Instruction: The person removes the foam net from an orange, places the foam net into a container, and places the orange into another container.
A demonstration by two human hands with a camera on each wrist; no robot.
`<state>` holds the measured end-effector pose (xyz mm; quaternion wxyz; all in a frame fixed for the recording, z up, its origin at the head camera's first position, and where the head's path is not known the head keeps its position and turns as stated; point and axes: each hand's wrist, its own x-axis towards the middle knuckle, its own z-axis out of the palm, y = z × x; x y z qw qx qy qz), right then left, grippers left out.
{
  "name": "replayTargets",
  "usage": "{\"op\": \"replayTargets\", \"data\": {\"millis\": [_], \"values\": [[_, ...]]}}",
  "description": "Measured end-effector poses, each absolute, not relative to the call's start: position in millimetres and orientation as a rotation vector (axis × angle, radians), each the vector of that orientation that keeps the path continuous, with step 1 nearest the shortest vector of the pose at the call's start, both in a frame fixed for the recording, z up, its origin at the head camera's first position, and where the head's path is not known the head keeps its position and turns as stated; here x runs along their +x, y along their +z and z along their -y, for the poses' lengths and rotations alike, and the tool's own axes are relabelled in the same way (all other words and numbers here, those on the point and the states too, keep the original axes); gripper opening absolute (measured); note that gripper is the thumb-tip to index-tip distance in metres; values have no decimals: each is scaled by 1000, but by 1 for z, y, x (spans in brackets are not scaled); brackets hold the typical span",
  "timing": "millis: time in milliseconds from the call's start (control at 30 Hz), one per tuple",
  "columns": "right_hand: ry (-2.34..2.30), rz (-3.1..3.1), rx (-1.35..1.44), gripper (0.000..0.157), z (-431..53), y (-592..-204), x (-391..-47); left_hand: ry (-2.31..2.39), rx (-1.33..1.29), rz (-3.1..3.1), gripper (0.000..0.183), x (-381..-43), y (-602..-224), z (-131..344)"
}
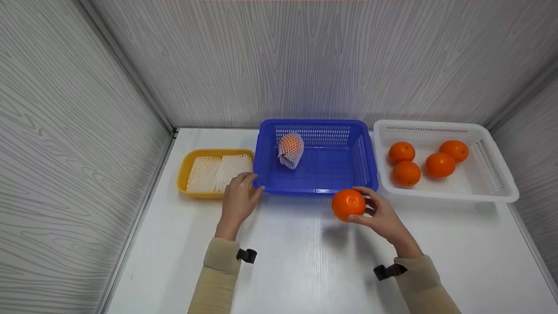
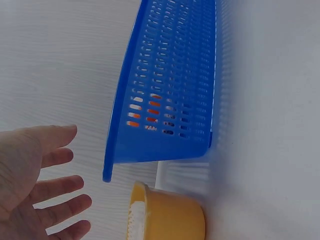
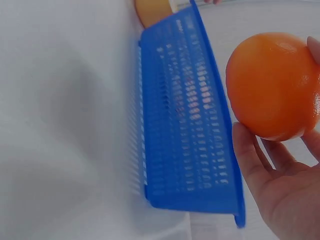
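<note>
An orange (image 1: 348, 205) is gripped between the thumb and fingers of my right hand (image 1: 380, 217), held above the table just in front of the blue basket (image 1: 322, 190). The right wrist view shows the same orange (image 3: 275, 85) large, beside the basket's rim. My left hand (image 1: 239, 197) hovers by the front left corner of the blue basket, its fingers loosely bent and holding nothing. Just left of it, the yellow container (image 1: 184, 174) has white foam net sleeves (image 1: 205, 173) in it. One orange in a foam net (image 1: 291, 148) lies in the blue basket.
At the right stands a white basket (image 1: 462, 194) with several bare oranges (image 1: 440, 165) in it. The baskets stand in a row along the back wall (image 1: 318, 61) on a white table (image 1: 296, 261). Another wall (image 1: 65, 174) bounds the left side.
</note>
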<state>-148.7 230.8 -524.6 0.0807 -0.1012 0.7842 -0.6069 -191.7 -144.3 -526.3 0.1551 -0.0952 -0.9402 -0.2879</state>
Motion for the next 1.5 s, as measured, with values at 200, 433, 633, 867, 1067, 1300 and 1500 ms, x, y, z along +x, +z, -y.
{"op": "replayTargets", "data": {"millis": [200, 433, 633, 867, 1067, 1300, 1500], "values": [[-1886, -2384, -291, 71, -254, -514, -158, -837, -329, 2701, 36, -182, -528, 128], [-1921, -2457, -180, 72, -281, -504, -171, -793, -433, 2720, 37, -172, -528, 105], [-1872, -2544, -50, 74, -303, -497, -182, -764, -520, 2715, 35, -165, -527, 84], [-1763, -2628, 132, 78, -325, -490, -194, -764, -614, 2721, 35, -158, -527, 64], [-1797, -2574, 284, 82, -344, -476, -205, -775, -698, 2699, 35, -155, -525, 48], [-1778, -2587, 445, 83, -361, -461, -224, -777, -776, 2666, 35, -152, -524, 32], [-1801, -2554, 537, 78, -376, -462, -241, -750, -844, 2654, 35, -148, -523, 15]]}}
